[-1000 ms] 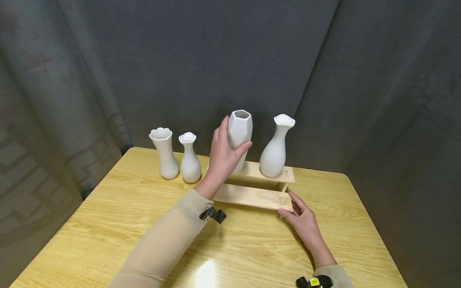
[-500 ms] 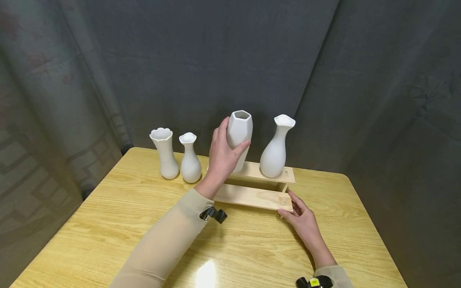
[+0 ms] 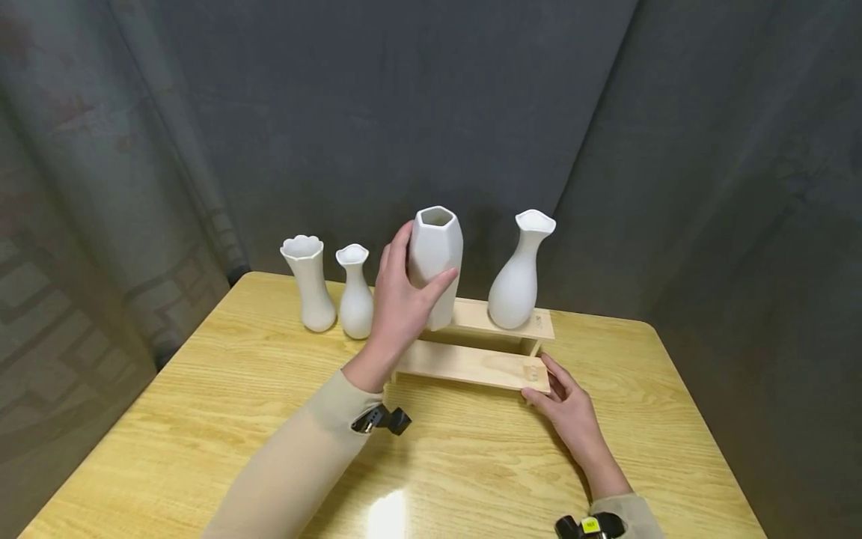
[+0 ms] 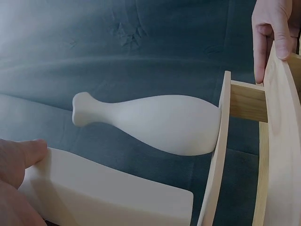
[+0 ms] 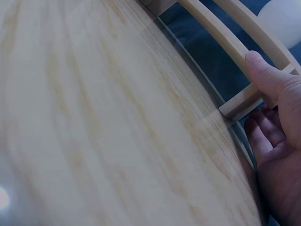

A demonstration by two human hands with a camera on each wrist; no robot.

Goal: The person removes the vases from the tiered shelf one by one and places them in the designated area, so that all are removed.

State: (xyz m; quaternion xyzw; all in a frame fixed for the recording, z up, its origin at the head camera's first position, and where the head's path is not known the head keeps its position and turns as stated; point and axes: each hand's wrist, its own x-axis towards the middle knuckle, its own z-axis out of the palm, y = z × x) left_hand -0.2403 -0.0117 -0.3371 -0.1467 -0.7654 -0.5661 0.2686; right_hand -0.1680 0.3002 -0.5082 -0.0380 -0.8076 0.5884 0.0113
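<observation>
My left hand [image 3: 399,303] grips a white faceted vase [image 3: 438,251] with a five-sided mouth, thumb across its front and fingers behind. In the left wrist view a narrow gap shows between the base of this faceted vase [image 4: 127,188] and the stand's upper board [image 4: 220,141]. My right hand [image 3: 572,415] holds the right end of the two-step wooden stand [image 3: 471,365], thumb on the lower board's corner. On the upper step, to the right, a tall bulb-shaped vase [image 3: 515,288] stands upright. The right wrist view shows the curled fingers [image 5: 265,134] under the board's end.
Left of the stand, a scallop-rimmed vase [image 3: 310,288] and a smaller bulb-shaped vase [image 3: 355,299] stand on the wooden table [image 3: 458,464]. Grey curtains [image 3: 404,112] hang close behind the table and along its sides.
The faceted vase has moved left and slightly toward me in my left hand, off its place on the upper step. My right hand keeps its hold on the stand.
</observation>
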